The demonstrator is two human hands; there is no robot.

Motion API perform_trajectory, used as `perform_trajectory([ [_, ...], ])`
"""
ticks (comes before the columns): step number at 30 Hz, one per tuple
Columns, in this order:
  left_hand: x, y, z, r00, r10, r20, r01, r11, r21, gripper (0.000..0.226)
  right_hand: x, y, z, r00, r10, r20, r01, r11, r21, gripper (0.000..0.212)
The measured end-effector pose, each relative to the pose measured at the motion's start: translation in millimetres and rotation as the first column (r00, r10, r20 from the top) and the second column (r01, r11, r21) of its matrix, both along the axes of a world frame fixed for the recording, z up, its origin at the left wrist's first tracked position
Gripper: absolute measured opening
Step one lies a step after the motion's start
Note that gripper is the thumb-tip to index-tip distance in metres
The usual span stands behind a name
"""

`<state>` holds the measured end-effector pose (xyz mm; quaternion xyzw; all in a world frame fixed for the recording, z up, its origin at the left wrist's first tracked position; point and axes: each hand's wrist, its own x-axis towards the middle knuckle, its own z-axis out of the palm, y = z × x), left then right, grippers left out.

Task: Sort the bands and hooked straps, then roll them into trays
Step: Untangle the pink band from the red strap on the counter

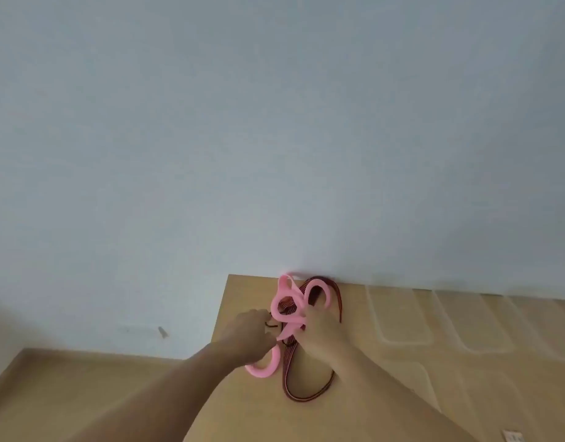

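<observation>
A tangle of pink bands [289, 301] and a dark red hooked strap [309, 389] lies on the wooden table [249, 409] against the wall. My left hand [250, 333] is curled on the left side of the tangle, by a dark hook and a pink loop [263, 368] that hangs below it. My right hand [321, 330] grips the pink band from the right, fingers curled into the knot. The strap's long loop trails toward me on the tabletop.
Several clear plastic trays [402, 317] stand in a row along the wall to the right of the tangle. The table's left edge runs just left of my left hand; a lower wooden floor [67, 393] lies beyond it. A small label [512, 437] sits at the bottom right.
</observation>
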<state>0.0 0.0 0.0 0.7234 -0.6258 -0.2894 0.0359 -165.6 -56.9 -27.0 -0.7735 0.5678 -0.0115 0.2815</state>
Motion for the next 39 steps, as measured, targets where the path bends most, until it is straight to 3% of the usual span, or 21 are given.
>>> perform_trajectory([
  [3,-6,-8,-16,0.997,0.011,0.081,-0.016,0.998,0.059,0.046,3,-23,-13,0.997,-0.008,-0.071,0.002,0.997,-0.079,0.048],
  [9,-27,-6,-38,0.945,-0.089,0.315,0.029,0.981,0.190,0.052,-5,-37,-38,0.995,0.009,-0.100,-0.020,0.993,-0.118,0.046],
  [12,-30,-8,-37,0.913,-0.107,0.394,0.039,0.983,0.177,0.043,-14,-43,-38,1.000,0.020,0.011,-0.020,0.997,-0.072,0.041],
  [15,-28,-12,-32,0.912,-0.069,0.404,0.011,0.989,0.145,0.031,-22,-51,-27,0.963,-0.068,0.260,0.039,0.993,0.115,0.027],
  [17,-26,-16,-24,0.932,0.036,0.361,-0.069,0.994,0.080,0.020,-27,-60,-14,0.884,-0.187,0.428,0.095,0.969,0.227,0.037],
  [20,-21,-22,-10,0.955,0.227,0.188,-0.234,0.972,0.015,0.015,-33,-74,12,0.771,-0.300,0.562,0.110,0.932,0.346,0.017],
  [22,-19,-23,-5,0.959,0.277,0.054,-0.278,0.960,0.009,0.012,-34,-80,32,0.697,-0.364,0.617,0.047,0.883,0.467,0.021],
  [25,-25,-26,3,0.934,0.308,-0.181,-0.311,0.950,0.012,0.060,-29,-83,46,0.650,-0.438,0.621,0.018,0.826,0.564,0.019],
  [27,-34,-32,11,0.917,0.283,-0.282,-0.306,0.951,-0.039,0.072,-23,-82,51,0.653,-0.409,0.638,-0.036,0.824,0.565,0.019],
  [30,-41,-36,22,0.896,0.253,-0.364,-0.319,0.938,-0.134,0.045,-17,-81,60,0.615,-0.397,0.682,-0.100,0.818,0.567,0.021],
  [33,-38,-34,28,0.862,0.278,-0.423,-0.350,0.931,-0.101,0.011,-15,-84,72,0.532,-0.432,0.728,-0.127,0.809,0.573,0.023],
  [36,-37,-29,33,0.835,0.281,-0.473,-0.356,0.932,-0.074,0.015,-13,-89,82,0.488,-0.459,0.742,-0.121,0.807,0.578,0.021],
  [39,-39,-26,37,0.805,0.307,-0.507,-0.408,0.907,-0.099,0.019,-12,-86,81,0.557,-0.397,0.730,-0.111,0.835,0.539,0.031],
])
